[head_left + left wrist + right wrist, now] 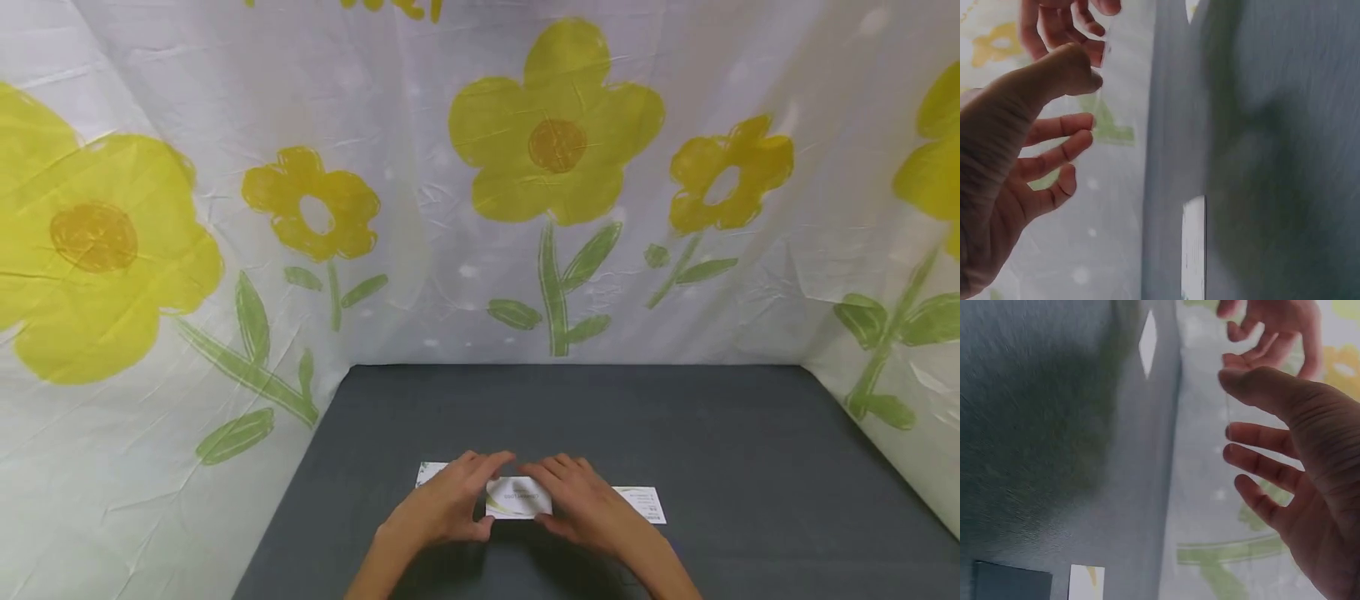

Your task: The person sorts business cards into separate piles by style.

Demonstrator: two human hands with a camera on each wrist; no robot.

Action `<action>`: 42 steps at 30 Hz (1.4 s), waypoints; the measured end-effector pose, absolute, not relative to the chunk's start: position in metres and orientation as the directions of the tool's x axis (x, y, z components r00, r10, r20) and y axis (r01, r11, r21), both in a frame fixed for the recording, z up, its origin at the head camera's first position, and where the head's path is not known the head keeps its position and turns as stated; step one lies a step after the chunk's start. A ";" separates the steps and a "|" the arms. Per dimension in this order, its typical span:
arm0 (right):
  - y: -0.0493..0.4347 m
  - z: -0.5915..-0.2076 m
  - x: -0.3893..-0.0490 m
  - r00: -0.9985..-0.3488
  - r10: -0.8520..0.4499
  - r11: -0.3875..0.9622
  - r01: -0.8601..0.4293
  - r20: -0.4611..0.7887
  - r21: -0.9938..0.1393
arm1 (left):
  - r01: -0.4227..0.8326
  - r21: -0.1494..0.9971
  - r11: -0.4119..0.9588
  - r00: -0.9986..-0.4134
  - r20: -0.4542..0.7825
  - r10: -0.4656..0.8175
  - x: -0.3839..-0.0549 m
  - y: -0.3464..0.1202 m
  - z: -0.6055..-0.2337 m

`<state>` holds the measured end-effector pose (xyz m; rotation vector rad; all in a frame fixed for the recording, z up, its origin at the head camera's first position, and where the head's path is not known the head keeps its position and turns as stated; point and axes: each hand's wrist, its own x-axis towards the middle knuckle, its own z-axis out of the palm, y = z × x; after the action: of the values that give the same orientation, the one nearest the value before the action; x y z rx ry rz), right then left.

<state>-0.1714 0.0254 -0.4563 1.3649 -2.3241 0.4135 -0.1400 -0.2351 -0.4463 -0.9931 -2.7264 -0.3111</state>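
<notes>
The held card (518,497) looks like smooth, thin paper stock — the cards (643,504) on the table (600,417) look much the same. The table is matt, finely textured like cloth; the flowered backdrop (420,250) is creased sheeting — faintly glossy.

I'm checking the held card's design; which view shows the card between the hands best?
The head view: the card's printed face shows, though its lettering is tiny. Both wrist views show only its thin edge.

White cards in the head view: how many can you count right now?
3: the middle card between the left hand and right hand; the left card and right card on the dark table, each partly hidden behind a hand. Others may be hidden.
</notes>
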 end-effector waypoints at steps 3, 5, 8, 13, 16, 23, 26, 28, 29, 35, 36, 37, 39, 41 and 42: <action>0.019 -0.459 -0.185 -0.482 -0.747 0.506 -0.859 0.458 -0.077 | 0.641 0.117 0.758 -0.758 0.249 0.603 -0.158 -0.240 -0.450; 0.017 -0.462 -0.193 -0.500 -0.744 0.519 -0.850 0.443 -0.088 | 0.636 0.117 0.762 -0.766 0.216 0.606 -0.168 -0.242 -0.453; 0.014 -0.466 -0.201 -0.514 -0.742 0.530 -0.843 0.430 -0.092 | 0.626 0.134 0.768 -0.778 0.171 0.604 -0.178 -0.244 -0.457; 0.013 -0.474 -0.210 -0.523 -0.743 0.529 -0.841 0.417 -0.113 | 0.625 0.157 0.765 -0.780 0.165 0.603 -0.188 -0.246 -0.470; 0.013 -0.485 -0.212 -0.518 -0.745 0.514 -0.847 0.420 -0.133 | 0.624 0.169 0.763 -0.782 0.154 0.604 -0.192 -0.246 -0.484; 0.006 -0.506 -0.211 -0.568 -0.775 0.537 -0.823 0.276 -0.186 | 0.609 0.114 0.785 -0.793 0.075 0.605 -0.193 -0.244 -0.508; 0.004 -0.506 -0.211 -0.586 -0.767 0.555 -0.811 0.262 -0.186 | 0.597 0.085 0.798 -0.802 0.068 0.593 -0.194 -0.242 -0.505; 0.004 -0.504 -0.213 -0.586 -0.767 0.556 -0.810 0.261 -0.185 | 0.593 0.063 0.803 -0.805 0.059 0.590 -0.195 -0.241 -0.502; 0.004 -0.502 -0.213 -0.583 -0.771 0.553 -0.812 0.256 -0.186 | 0.591 0.049 0.805 -0.807 0.053 0.589 -0.195 -0.241 -0.500; 0.020 -0.482 -0.207 -0.600 -0.763 0.565 -0.800 0.240 -0.204 | 0.577 -0.025 0.816 -0.812 0.089 0.577 -0.185 -0.234 -0.484; 0.025 -0.478 -0.204 -0.607 -0.750 0.574 -0.795 0.263 -0.195 | 0.578 -0.031 0.815 -0.807 0.125 0.577 -0.180 -0.232 -0.478; 0.033 -0.474 -0.200 -0.615 -0.733 0.589 -0.788 0.291 -0.181 | 0.580 -0.031 0.814 -0.800 0.166 0.576 -0.174 -0.229 -0.474; 0.048 -0.468 -0.190 -0.624 -0.688 0.616 -0.772 0.370 -0.158 | 0.591 -0.022 0.806 -0.775 0.261 0.575 -0.161 -0.222 -0.466; 0.062 -0.465 -0.179 -0.619 -0.646 0.641 -0.757 0.447 -0.123 | 0.608 -0.019 0.794 -0.740 0.348 0.575 -0.148 -0.217 -0.462; 0.068 -0.464 -0.174 -0.614 -0.628 0.651 -0.751 0.479 -0.110 | 0.616 -0.015 0.787 -0.724 0.381 0.575 -0.141 -0.214 -0.462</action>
<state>-0.1743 0.0679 -0.4641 1.0860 -2.4696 0.4230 -0.1415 -0.2145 -0.4617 -0.9047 -2.6104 -0.1583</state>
